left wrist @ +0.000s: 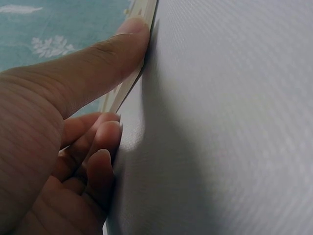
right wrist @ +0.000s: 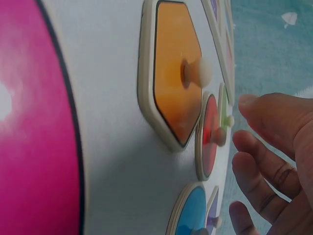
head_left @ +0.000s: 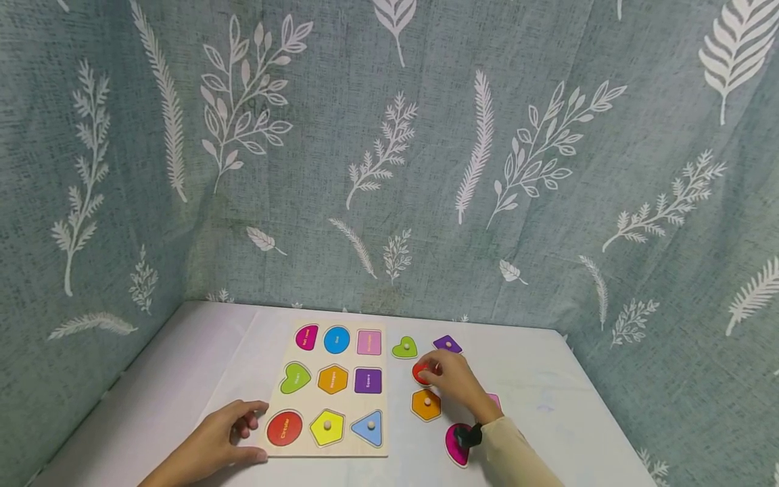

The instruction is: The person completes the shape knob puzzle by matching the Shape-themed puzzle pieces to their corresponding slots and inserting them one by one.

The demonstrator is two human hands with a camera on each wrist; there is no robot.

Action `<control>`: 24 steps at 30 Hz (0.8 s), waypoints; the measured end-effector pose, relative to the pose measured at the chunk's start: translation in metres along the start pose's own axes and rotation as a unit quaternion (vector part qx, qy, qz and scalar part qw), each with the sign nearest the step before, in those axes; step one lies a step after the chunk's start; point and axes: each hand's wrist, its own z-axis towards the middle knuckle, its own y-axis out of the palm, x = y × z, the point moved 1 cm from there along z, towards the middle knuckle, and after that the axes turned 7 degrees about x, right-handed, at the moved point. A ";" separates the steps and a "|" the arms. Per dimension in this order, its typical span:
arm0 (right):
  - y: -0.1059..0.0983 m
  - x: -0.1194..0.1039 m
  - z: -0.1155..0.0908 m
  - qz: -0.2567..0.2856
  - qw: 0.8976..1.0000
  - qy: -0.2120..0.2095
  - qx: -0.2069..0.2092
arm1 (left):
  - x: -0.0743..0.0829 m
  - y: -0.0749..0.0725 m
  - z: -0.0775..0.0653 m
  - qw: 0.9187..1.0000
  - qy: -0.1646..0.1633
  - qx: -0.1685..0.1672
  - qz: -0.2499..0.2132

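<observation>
Red round piece [right wrist: 207,149] lies right of the board [head_left: 313,358]; my right hand [head_left: 452,376] hovers by its knob [right wrist: 219,136], fingers apart; my left hand [head_left: 220,433], thumb spread, touches the board's edge; pick-up stage, I'd judge; a pinch is called for.

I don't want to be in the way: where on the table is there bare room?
The white table looks bare right of the right sleeve, toward the curtain, and left of the puzzle board, beyond the left hand. Just right of the board it's crowded: the green heart, red circle and orange hexagon lie close together by the right hand.
</observation>
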 end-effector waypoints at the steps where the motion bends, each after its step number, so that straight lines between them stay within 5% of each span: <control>1: 0.000 0.001 0.001 -0.001 1.000 -0.003 0.002 | 0.000 0.000 0.000 1.000 0.004 -0.001 0.000; 24: 0.006 0.019 0.006 0.023 0.999 0.045 -0.020 | 0.000 0.002 -0.002 1.000 -0.018 0.010 0.002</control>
